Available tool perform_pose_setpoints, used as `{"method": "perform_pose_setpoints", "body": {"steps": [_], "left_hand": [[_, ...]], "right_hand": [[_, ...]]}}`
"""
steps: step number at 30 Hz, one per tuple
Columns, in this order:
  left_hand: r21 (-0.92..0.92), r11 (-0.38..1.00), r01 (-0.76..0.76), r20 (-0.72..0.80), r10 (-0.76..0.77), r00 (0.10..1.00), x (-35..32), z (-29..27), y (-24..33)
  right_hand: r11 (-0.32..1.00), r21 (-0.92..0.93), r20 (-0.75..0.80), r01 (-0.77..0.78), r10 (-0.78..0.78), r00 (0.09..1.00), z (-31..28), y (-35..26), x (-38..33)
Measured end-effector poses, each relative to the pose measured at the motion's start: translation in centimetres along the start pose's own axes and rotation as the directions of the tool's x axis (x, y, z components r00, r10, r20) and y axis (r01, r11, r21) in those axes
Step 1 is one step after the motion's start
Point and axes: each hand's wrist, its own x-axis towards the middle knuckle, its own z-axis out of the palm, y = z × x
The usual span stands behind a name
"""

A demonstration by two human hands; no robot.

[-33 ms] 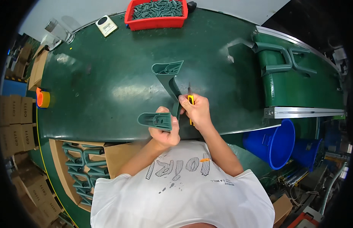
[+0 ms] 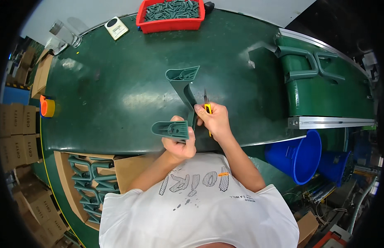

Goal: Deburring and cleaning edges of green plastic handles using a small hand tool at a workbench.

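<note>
A green plastic handle (image 2: 187, 96) with two flared, hollow ends is held up above the bench, its open ends facing up. Wrapped around its near end, my left hand (image 2: 180, 144) has the fingers closed. My right hand (image 2: 215, 120) is also closed, its thumb against the handle's bar. Tucked in that same hand is a pair of small snips (image 2: 207, 108), with yellow grips and dark pointed blades that stick out beyond the fingers, to the right of the bar. The blades do not touch the handle.
Small green pieces fill a red bin (image 2: 170, 26) at the back. Two similar handles (image 2: 307, 64) lie at right, by a metal rail (image 2: 332, 122). A carton (image 2: 68, 182) of handles stands at lower left, a blue bucket (image 2: 295, 157) at right, and orange tape (image 2: 47, 107) at far left.
The handle's near end has shifted slightly to the right and up. The snips have turned a little in my right hand, so their blades show more.
</note>
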Motion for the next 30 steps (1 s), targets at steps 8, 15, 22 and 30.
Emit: {"method": "perform_pose_setpoints", "body": {"steps": [8,15,22,30], "left_hand": [[0.103,0.985,0.140,-0.152,-0.123,0.981,0.9,-1.4,-1.7],[-0.592,0.708,0.385,-0.295,-0.635,0.714,5.0,-4.8,-0.3],[-0.567,0.784,0.251,-0.330,-0.496,0.803,4.8,-3.8,1.3],[-0.088,0.995,0.043,-0.174,-0.058,0.983,3.5,-2.9,0.8]], "right_hand": [[0.902,0.313,0.360,-0.297,0.177,0.916,1.0,1.3,-2.8],[0.402,-0.049,-0.004,0.914,-0.915,0.402,-0.8,-9.0,-3.0],[0.974,0.170,0.220,0.147,-0.183,0.958,1.7,-8.0,1.4],[0.981,0.076,0.332,-0.179,0.144,0.932,3.9,-4.6,-2.7]]}}
